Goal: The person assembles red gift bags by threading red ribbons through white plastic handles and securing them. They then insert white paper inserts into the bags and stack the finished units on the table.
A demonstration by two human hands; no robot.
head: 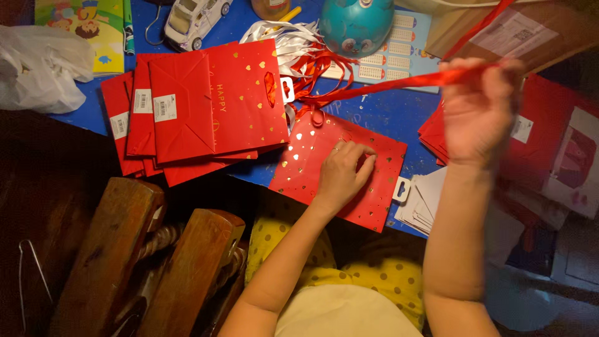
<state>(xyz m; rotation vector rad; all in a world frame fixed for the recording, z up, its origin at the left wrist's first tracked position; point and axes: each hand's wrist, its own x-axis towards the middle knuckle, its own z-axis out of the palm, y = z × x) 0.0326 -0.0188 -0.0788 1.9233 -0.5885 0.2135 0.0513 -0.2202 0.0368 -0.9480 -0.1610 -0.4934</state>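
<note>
head view, mid-frame: left hand (342, 170) flat, fingers spread, pinning the red gift bag (337, 168) — right hand (479, 106), upper right, pinching the red ribbon (387, 84) taut; best kept tight and level.

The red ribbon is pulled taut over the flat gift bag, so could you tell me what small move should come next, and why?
Probably keep drawing the red ribbon up and to the right. The right hand pinches it raised and taut, its far end still near the red gift bag, which the left hand presses flat on the blue table.
</note>
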